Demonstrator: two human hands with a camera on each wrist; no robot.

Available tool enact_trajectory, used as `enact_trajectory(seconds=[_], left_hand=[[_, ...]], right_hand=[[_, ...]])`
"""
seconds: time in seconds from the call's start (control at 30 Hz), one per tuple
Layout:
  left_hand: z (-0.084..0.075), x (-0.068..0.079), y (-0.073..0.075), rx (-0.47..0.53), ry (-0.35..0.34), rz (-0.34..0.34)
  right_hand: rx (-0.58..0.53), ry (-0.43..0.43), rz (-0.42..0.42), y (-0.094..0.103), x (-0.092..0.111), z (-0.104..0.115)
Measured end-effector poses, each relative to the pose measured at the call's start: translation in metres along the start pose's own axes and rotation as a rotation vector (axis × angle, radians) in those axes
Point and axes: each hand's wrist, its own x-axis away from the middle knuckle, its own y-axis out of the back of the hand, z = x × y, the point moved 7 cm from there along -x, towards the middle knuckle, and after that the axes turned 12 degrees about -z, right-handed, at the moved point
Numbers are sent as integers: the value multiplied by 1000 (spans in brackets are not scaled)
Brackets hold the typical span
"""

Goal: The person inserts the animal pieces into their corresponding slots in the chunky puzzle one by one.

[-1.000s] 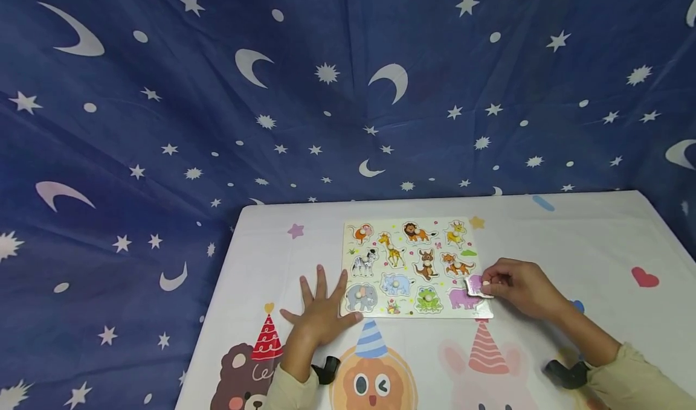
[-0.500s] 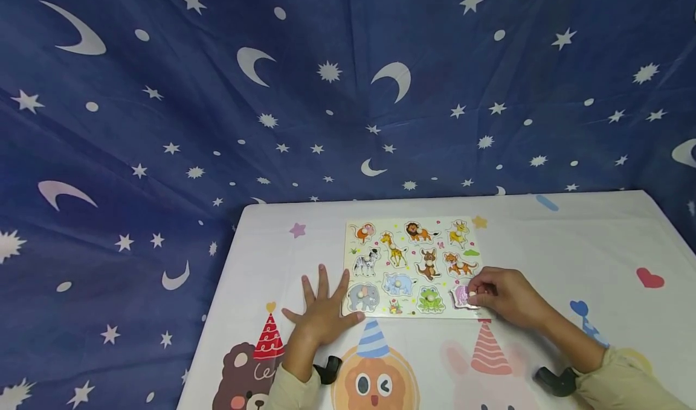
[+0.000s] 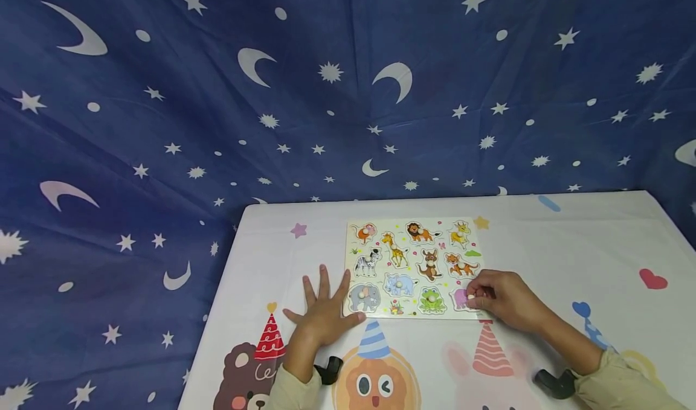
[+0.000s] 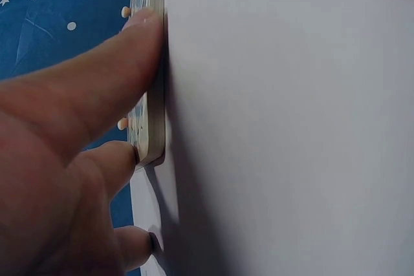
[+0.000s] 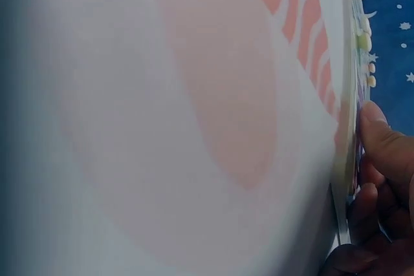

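A flat animal puzzle board [image 3: 375, 223] lies on the table, with knobbed animal pieces sitting in it. At its lower right corner my right hand [image 3: 505, 300] pinches the knob of a purple hippo piece [image 3: 460, 299], which lies at its slot. The fingers partly cover this piece. My left hand [image 3: 322, 318] is spread flat at the board's lower left corner, beside the grey elephant piece [image 3: 359, 300]. In the left wrist view the thumb [image 4: 132, 50] presses along the board's edge. The right wrist view shows the right thumb [image 5: 381, 137] at the board's edge.
The board rests on a white tablecloth [image 3: 571, 247] printed with cartoon animals and party hats. Behind it hangs a dark blue curtain [image 3: 304, 108] with moons and stars. A black wrist mount [image 3: 556, 383] sits below the right forearm, another [image 3: 329, 371] by the left.
My right hand has moved left and down with the hippo piece, from tilted above the lower right slot to lying flat there. The left hand stays in place.
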Motion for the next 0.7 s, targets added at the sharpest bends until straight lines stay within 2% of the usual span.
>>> enact_trajectory(seconds=[0.7], left_hand=[[0, -3, 1, -3, -6, 5]], right_hand=[[56, -105, 56, -6, 0, -7]])
